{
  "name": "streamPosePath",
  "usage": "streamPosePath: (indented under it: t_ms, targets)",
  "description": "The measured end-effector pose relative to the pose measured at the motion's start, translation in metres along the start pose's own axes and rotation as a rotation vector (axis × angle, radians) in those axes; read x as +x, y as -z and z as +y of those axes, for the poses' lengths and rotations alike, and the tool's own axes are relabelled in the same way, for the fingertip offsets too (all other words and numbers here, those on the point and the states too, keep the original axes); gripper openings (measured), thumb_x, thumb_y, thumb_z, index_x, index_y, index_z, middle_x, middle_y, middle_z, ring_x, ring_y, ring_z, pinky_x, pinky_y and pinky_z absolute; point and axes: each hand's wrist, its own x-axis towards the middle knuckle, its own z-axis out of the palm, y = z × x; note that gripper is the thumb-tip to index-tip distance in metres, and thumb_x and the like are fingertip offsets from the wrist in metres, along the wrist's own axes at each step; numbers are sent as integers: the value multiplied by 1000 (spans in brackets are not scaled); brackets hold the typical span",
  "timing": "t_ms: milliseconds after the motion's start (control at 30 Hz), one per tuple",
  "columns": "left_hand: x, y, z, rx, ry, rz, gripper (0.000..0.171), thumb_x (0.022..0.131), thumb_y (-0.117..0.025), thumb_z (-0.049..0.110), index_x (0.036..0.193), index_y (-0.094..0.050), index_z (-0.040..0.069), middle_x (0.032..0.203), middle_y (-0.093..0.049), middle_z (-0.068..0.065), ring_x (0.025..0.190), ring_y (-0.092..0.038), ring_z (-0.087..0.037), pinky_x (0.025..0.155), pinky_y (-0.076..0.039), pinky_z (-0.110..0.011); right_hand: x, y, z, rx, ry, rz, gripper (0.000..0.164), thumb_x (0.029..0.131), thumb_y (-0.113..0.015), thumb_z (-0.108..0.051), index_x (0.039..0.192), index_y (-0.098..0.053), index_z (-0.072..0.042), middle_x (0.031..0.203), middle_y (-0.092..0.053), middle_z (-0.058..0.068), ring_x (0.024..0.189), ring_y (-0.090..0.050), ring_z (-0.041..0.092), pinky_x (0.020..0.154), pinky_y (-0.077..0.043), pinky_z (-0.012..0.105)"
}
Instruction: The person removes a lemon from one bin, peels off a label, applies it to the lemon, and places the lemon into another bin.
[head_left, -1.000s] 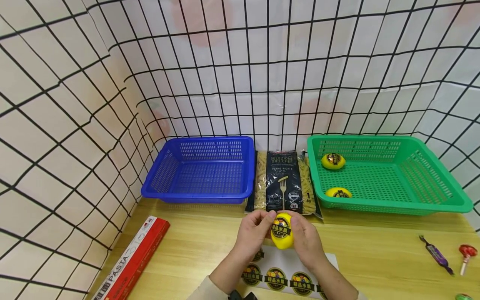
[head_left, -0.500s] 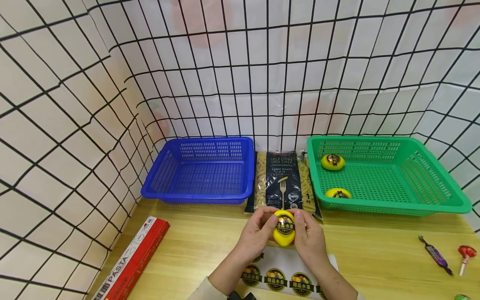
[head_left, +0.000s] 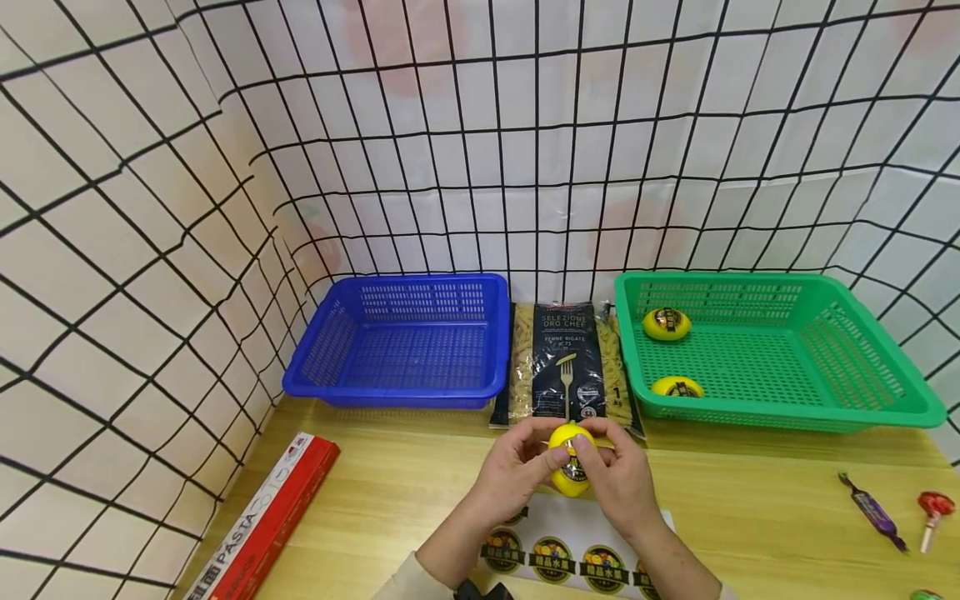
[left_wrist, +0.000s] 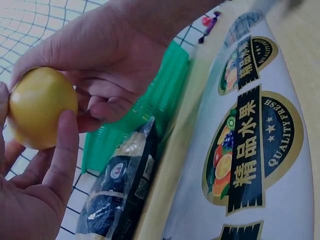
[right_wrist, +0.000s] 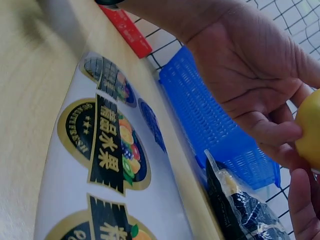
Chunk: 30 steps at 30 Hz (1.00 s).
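Observation:
Both hands hold a yellow lemon (head_left: 572, 485) above the table, its stem end pointing away. A black and gold fruit sticker on its near side is partly covered by both thumbs. My left hand (head_left: 512, 475) grips the lemon from the left, with its fingers behind. From the right, my right hand (head_left: 621, 482) holds it, thumb pressed on the sticker. The left wrist view shows the lemon (left_wrist: 40, 110) between curled fingers, its plain side facing the camera. Beneath the hands lies a white sheet of matching stickers (head_left: 555, 510), partly hidden by the forearms.
A blue basket (head_left: 420, 392) stands at back left, a green basket (head_left: 780, 408) with two stickered lemons (head_left: 666, 324) at back right. Between them lies a bag of penne (head_left: 566, 367). A red pasta box (head_left: 273, 517) is left; a purple-wrapped candy (head_left: 872, 511) and red lollipop (head_left: 935, 504) are right.
The lemon has shifted slightly right and turned a little. The thumbs have moved onto the sticker, which was in fuller view before. The baskets and sheet have stayed put.

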Motion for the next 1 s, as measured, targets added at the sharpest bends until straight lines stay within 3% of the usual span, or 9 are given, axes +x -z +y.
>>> streamPosePath:
  t_ms: [100, 267, 333, 433, 600, 800, 1000]
  targets:
    - [0, 1, 0, 1, -11, -23, 39, 101, -65, 28, 137, -61, 11, 125, -63, -23, 90, -64, -7, 73, -59, -20, 1, 0, 1, -59, 18, 35, 15, 104, -54, -11, 107, -66, -2, 97, -67, 11, 70, -64, 2, 57, -55, 23]
    - [0, 3, 0, -123, -11, -86, 44, 104, -61, 26, 140, -55, 2, 128, -61, -30, 94, -68, -7, 74, -62, -24, 2, 1, 1, -159, 10, 78, 29, 110, -43, -18, 102, -68, -4, 91, -66, 8, 75, -55, 3, 62, -50, 22]
    - [0, 4, 0, -162, -3, -94, 45, 104, -60, 26, 141, -52, 1, 127, -61, -29, 96, -69, -8, 74, -63, -27, 3, 3, 0, -129, 7, 30, 27, 110, -44, -17, 106, -67, -3, 94, -65, 10, 76, -56, 2, 63, -51, 22]
    - [0, 6, 1, -170, 10, -74, 46, 104, -61, 27, 141, -52, 1, 125, -62, -24, 95, -69, -8, 72, -63, -28, 4, 6, 0, -11, 8, -108, 19, 106, -52, -11, 117, -60, 2, 106, -64, 18, 85, -63, 0, 69, -57, 20]
    - [2, 9, 3, -148, 48, -40, 45, 103, -62, 25, 141, -52, 3, 122, -63, -18, 94, -68, -9, 72, -63, -28, 5, 8, 2, 110, -10, -257, 44, 92, -72, -1, 131, -50, 3, 119, -60, 27, 93, -69, 3, 70, -62, 26]
    - [2, 13, 3, -121, 56, -15, 42, 103, -62, 25, 140, -54, 5, 120, -65, -16, 93, -68, -10, 71, -63, -28, 4, 5, 2, 69, -55, -324, 67, 83, -84, -9, 137, -44, -6, 129, -48, 24, 85, -70, 9, 67, -61, 28]
    - [2, 15, 4, -121, 46, -38, 42, 104, -61, 26, 140, -53, 5, 123, -64, -17, 96, -68, -10, 72, -63, -29, 4, 6, 2, 51, -30, -316, 57, 89, -76, -7, 138, -46, -6, 129, -50, 23, 90, -69, 6, 69, -60, 27]
